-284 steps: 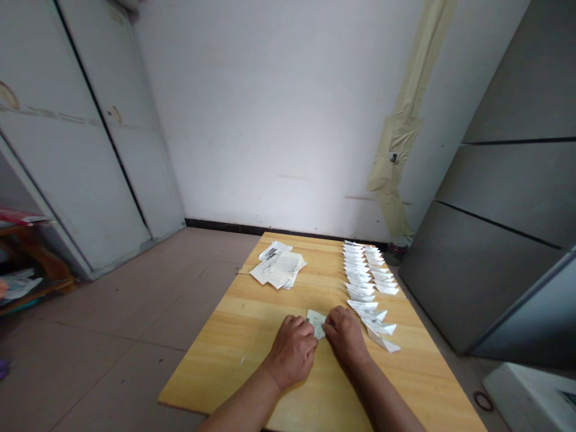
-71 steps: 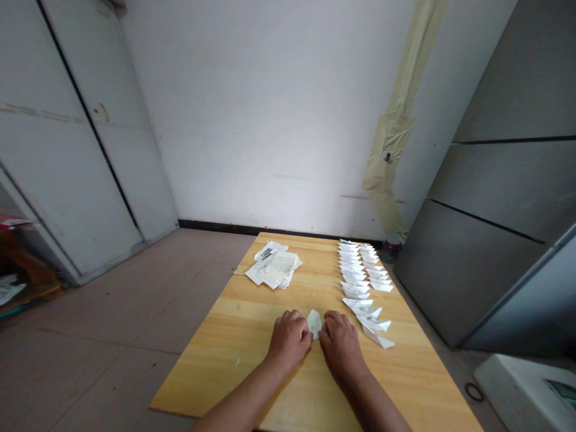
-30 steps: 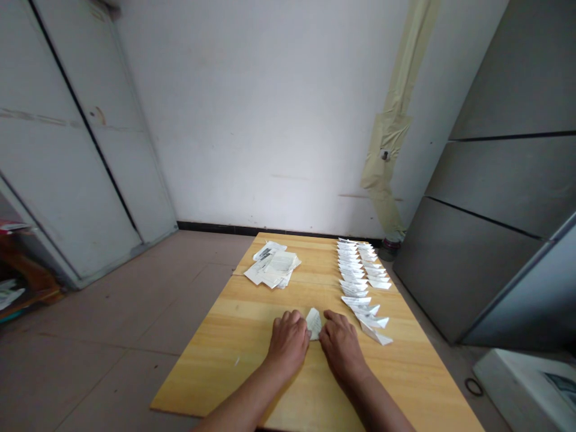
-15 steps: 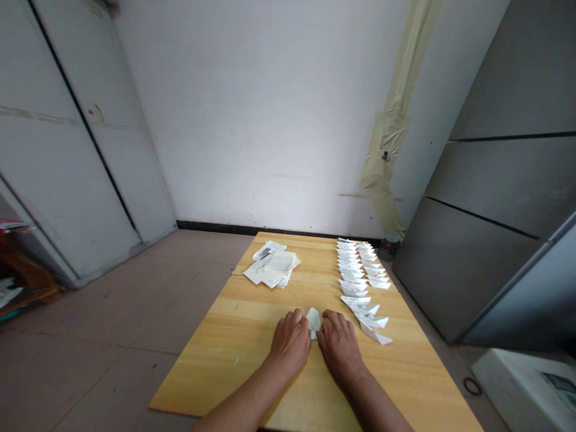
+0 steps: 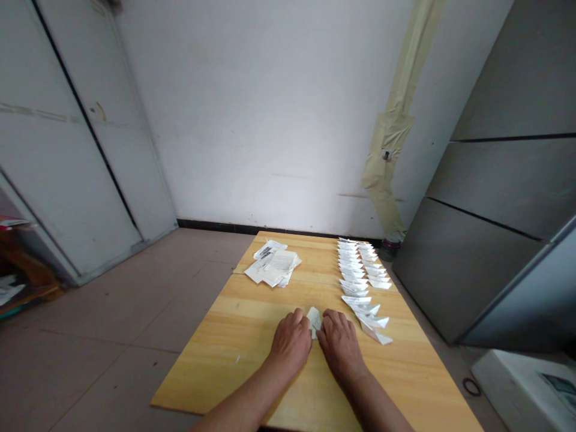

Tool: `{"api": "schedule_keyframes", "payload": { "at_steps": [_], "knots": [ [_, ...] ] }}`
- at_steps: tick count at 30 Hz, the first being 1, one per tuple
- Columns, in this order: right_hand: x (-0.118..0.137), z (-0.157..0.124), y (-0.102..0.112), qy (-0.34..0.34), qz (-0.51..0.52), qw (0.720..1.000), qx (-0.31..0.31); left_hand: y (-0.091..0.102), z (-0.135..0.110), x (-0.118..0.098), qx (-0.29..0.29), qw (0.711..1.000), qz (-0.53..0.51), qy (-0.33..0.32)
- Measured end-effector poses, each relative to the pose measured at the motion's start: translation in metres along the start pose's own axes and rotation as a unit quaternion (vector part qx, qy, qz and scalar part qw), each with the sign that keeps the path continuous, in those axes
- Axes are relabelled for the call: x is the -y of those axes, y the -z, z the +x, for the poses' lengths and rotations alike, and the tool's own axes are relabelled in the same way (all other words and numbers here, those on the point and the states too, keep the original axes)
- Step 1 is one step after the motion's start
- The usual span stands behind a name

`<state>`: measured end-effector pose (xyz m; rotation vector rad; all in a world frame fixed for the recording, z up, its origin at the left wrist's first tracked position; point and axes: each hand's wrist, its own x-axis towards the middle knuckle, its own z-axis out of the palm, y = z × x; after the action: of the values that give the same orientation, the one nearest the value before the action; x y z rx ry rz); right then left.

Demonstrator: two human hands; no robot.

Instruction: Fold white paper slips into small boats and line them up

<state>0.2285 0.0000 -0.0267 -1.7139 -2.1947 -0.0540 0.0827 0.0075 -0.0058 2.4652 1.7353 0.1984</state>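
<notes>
A small piece of folded paper [image 5: 314, 323] with print on it lies between my two hands, low over the wooden table [image 5: 216, 360]. My left hand [image 5: 292, 339] is closed on its left edge, the fingers curled. On the opposite edge my right hand [image 5: 338, 339] grips it, fingers bent as well. Both hands cover the paper's sides, so only its middle shows. To the right of my right hand stand several folded paper boats [image 5: 353, 264] in two rows, the nearest ones overlapping at a slant.
A loose pile of printed paper sheets [image 5: 274, 267] lies at the table's far left. The white wall [image 5: 270, 120] rises behind the table. Grey panels [image 5: 495, 252] stand to the right, with a white box [image 5: 517, 384] on the floor below. A cabinet [image 5: 81, 150] is at the left.
</notes>
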Motion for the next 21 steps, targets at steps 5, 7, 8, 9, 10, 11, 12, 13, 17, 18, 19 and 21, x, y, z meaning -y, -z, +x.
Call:
{"api": "schedule_keyframes", "payload": {
  "at_steps": [5, 7, 8, 9, 10, 11, 12, 13, 17, 18, 19, 21],
  "knots": [
    [0.0010, 0.0028, 0.0018, -0.010, -0.004, 1.000, 0.012, 0.0025, 0.0000, -0.0012, 0.015, 1.000, -0.001, 0.001],
    [0.0019, 0.0033, 0.0021, -0.014, -0.003, 1.000, 0.016, 0.0012, 0.0009, -0.0013, 0.015, 1.000, 0.003, 0.001],
    [0.0021, 0.0031, 0.0023, -0.015, 0.000, 1.000, 0.016, 0.0005, 0.0014, -0.0014, 0.016, 1.000, 0.005, 0.000],
    [0.0022, 0.0026, 0.0025, -0.015, 0.004, 1.000, 0.013, -0.0002, 0.0019, -0.0015, 0.017, 1.000, 0.005, 0.002],
    [0.0020, 0.0018, 0.0029, -0.014, 0.010, 1.000, 0.010, -0.0006, 0.0023, -0.0017, 0.019, 1.000, 0.005, 0.003],
    [0.0016, 0.0008, 0.0034, -0.014, 0.018, 1.000, 0.006, -0.0008, 0.0027, -0.0019, 0.022, 1.000, 0.004, 0.004],
    [0.0010, -0.0004, 0.0040, -0.013, 0.029, 0.999, 0.002, -0.0008, 0.0029, -0.0021, 0.024, 1.000, 0.004, 0.006],
    [0.0003, -0.0016, 0.0046, -0.009, 0.043, 0.999, -0.002, -0.0006, 0.0030, -0.0024, 0.025, 1.000, 0.004, 0.008],
    [-0.0032, -0.0050, 0.0059, 0.019, 0.093, 0.995, -0.008, -0.0004, 0.0030, -0.0029, 0.021, 1.000, 0.002, 0.015],
    [-0.0041, -0.0053, 0.0057, 0.021, 0.098, 0.995, -0.008, -0.0007, 0.0029, -0.0030, 0.022, 1.000, 0.003, 0.016],
    [-0.0051, -0.0055, 0.0053, 0.022, 0.103, 0.994, -0.009, -0.0010, 0.0029, -0.0030, 0.021, 1.000, 0.004, 0.016],
    [-0.0071, -0.0053, 0.0042, 0.022, 0.113, 0.993, -0.013, -0.0017, 0.0030, -0.0030, 0.018, 1.000, 0.007, 0.014]
  ]
}}
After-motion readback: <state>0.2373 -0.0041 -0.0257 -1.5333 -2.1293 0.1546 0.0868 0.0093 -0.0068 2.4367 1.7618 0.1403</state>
